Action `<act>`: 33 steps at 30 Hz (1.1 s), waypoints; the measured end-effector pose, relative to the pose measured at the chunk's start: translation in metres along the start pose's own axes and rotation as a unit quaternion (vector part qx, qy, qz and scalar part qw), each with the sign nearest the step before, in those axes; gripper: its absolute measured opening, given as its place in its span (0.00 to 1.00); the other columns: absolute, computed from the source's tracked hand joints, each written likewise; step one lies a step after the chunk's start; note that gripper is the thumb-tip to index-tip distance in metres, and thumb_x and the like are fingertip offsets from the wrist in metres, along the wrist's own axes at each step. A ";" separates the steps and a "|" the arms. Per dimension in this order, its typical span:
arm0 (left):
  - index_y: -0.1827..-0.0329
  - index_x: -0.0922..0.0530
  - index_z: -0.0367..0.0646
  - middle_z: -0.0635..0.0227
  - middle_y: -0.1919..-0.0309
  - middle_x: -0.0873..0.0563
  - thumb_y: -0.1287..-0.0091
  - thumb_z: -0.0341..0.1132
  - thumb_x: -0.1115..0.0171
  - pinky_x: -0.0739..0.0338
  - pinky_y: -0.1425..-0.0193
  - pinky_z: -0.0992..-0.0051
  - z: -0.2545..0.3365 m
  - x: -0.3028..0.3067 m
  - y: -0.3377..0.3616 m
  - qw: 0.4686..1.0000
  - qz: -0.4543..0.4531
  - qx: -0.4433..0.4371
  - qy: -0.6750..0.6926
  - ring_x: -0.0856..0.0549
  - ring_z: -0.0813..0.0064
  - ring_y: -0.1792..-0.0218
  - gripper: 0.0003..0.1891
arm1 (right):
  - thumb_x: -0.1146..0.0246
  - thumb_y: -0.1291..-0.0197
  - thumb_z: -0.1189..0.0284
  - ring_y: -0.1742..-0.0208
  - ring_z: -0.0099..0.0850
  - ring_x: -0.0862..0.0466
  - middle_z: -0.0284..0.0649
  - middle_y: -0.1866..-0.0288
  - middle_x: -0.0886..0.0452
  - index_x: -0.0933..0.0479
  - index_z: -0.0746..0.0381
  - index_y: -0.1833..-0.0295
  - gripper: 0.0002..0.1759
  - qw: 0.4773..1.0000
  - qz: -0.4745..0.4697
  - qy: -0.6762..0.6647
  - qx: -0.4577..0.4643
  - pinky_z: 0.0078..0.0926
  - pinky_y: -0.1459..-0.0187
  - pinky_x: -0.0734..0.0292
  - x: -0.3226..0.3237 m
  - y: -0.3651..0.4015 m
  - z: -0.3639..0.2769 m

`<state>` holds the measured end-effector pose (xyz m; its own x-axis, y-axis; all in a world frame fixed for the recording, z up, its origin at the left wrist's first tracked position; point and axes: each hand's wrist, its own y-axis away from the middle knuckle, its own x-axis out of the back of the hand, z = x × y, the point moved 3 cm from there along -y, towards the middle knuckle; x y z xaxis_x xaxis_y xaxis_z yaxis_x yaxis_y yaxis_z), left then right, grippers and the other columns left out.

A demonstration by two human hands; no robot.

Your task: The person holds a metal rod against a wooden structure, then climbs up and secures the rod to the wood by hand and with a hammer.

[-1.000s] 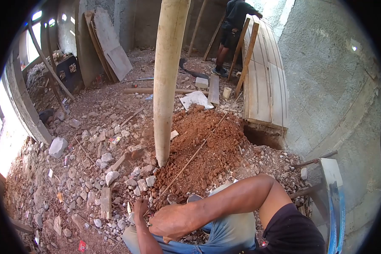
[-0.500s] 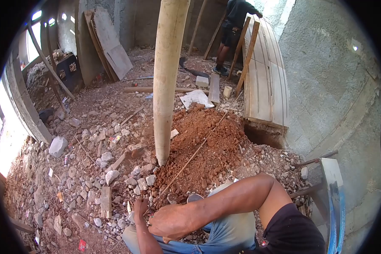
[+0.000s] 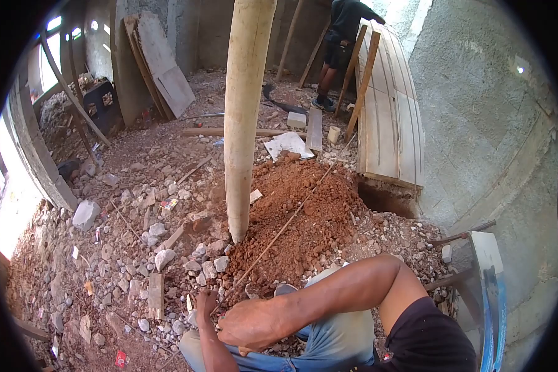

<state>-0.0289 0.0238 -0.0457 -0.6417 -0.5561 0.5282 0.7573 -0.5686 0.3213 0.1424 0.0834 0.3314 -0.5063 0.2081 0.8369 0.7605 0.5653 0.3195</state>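
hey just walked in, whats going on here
The person's left hand and right hand are close together at the near end of a long thin rod lying across a red soil mound; the exact grip is hidden. A thick pole stands beside the mound. Farther back, another person stands by tall leaning panels.
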 end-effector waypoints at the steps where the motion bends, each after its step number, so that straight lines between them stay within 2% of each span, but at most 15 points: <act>1: 0.62 0.10 0.39 0.52 0.70 0.10 0.32 0.52 0.36 0.20 0.56 0.60 0.002 0.001 0.002 1.000 -0.001 0.008 0.006 0.10 0.58 0.64 0.22 | 0.30 0.49 0.66 0.64 0.56 0.12 0.59 0.70 0.15 0.19 0.76 0.65 0.19 1.000 -0.003 0.000 0.005 0.51 0.64 0.15 -0.001 -0.001 0.001; 17: 0.63 0.11 0.37 0.51 0.69 0.10 0.32 0.50 0.36 0.20 0.53 0.59 0.011 0.004 0.007 1.000 -0.010 0.020 0.007 0.10 0.58 0.63 0.22 | 0.29 0.48 0.65 0.64 0.57 0.12 0.60 0.71 0.16 0.19 0.76 0.66 0.20 1.000 0.002 0.008 0.014 0.51 0.64 0.15 -0.006 -0.002 0.003; 33: 0.62 0.10 0.39 0.53 0.68 0.09 0.32 0.51 0.36 0.20 0.53 0.62 0.011 0.005 0.006 1.000 -0.010 0.022 -0.002 0.10 0.60 0.62 0.21 | 0.30 0.50 0.67 0.65 0.56 0.12 0.60 0.70 0.15 0.19 0.77 0.67 0.19 1.000 -0.011 -0.001 0.004 0.50 0.66 0.15 -0.003 0.000 0.000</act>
<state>-0.0261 0.0247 -0.0326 -0.6560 -0.5428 0.5244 0.7492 -0.5522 0.3657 0.1434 0.0825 0.3292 -0.5238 0.1962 0.8289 0.7458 0.5758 0.3350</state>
